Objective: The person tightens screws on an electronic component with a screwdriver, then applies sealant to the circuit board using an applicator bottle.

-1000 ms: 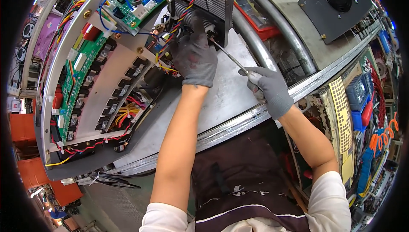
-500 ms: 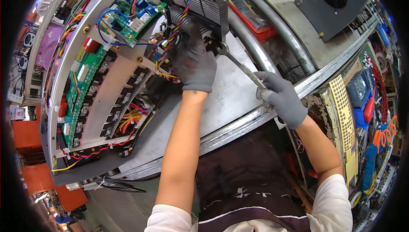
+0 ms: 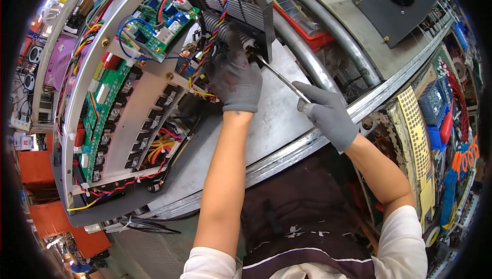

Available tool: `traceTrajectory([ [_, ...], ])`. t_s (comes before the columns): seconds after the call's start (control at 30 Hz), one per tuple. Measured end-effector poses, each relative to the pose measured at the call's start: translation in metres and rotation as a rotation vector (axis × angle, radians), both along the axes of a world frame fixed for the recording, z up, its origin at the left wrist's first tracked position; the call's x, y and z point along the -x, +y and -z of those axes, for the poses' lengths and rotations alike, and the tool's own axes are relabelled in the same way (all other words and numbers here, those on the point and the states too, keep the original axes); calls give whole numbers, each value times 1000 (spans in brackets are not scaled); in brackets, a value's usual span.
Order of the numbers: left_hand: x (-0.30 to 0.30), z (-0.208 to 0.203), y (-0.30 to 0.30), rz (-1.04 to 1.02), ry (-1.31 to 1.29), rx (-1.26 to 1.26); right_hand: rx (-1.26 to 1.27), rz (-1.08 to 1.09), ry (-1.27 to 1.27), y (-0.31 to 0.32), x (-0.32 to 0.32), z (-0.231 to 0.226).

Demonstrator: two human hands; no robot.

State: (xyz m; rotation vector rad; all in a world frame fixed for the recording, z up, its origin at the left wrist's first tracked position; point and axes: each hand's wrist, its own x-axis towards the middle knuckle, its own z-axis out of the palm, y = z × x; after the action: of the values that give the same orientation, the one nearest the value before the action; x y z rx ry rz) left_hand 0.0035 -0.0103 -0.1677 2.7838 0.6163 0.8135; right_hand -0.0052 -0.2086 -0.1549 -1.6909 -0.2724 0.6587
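My right hand [image 3: 330,115], in a grey glove, is closed round the handle of a metal wrench [image 3: 283,83]. The wrench is seen nearly edge-on, and its far end reaches the fittings below a finned heat sink [image 3: 241,11]. My left hand [image 3: 237,76], in a stained grey glove, reaches into the opened electrical unit [image 3: 134,120]. Its fingers curl in beside a ribbed grey hose [image 3: 211,21], and what they grip is hidden. Twisted coloured wires [image 3: 221,23] run just above that hand. A green circuit board [image 3: 160,30] is mounted to its left.
The unit lies on a metal-topped bench [image 3: 261,135] with a raised front edge. Thick metal tubes [image 3: 328,33] and a red tray [image 3: 307,30] are beyond it. A dark panel with a fan [image 3: 397,7] stands at far right. Blue bins [image 3: 433,102] and orange-handled tools [image 3: 464,161] are at right.
The wrench has turned from showing its flat side to nearly edge-on. My right hand has shifted slightly left and rolled over with it. My left hand stays in nearly the same place.
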Motion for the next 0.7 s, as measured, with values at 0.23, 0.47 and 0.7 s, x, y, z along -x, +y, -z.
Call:
traceTrajectory([
  [0.23, -3, 4, 3, 21, -18, -70, -130, 148, 211, 19, 4, 8],
  [0.47, -2, 4, 3, 8, -39, -77, -126, 111, 264, 7, -15, 14],
  [0.7, -4, 6, 0, 12, -73, -119, -128, 113, 347, 5, -22, -7],
])
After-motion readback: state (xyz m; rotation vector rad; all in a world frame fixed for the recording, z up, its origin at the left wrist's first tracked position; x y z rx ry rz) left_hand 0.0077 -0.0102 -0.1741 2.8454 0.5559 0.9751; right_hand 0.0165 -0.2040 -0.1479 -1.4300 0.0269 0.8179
